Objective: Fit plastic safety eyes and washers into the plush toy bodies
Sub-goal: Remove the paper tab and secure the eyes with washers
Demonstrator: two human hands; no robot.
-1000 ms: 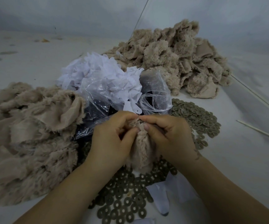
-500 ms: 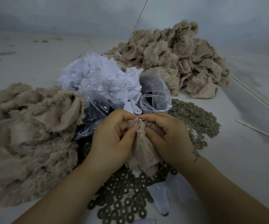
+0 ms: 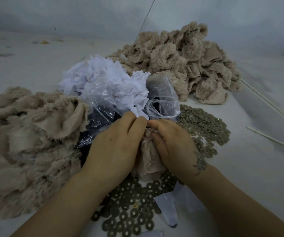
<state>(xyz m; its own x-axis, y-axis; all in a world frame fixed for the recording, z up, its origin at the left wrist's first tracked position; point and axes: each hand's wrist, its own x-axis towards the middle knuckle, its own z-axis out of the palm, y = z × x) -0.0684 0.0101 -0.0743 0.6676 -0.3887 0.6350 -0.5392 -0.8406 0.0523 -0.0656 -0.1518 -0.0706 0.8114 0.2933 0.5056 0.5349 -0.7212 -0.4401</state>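
Head view: left hand [image 3: 114, 147] and right hand [image 3: 173, 144] both pinch the plush body [image 3: 148, 156], light, limp fur best gripped close beside the eye hole.

White paper scraps [image 3: 103, 77] heaped at frame centre, just above a crumpled clear plastic bag [image 3: 161, 100] holding something dark. Thin white stick [image 3: 272, 140] at right edge, lying diagonal; a second thin rod [image 3: 266, 100] above it. Small paper scraps [image 3: 168, 207] at lower centre. Pale white work surface [image 3: 26, 62], smudged and specked at upper left. Grey-blue wall [image 3: 69, 14] across top.
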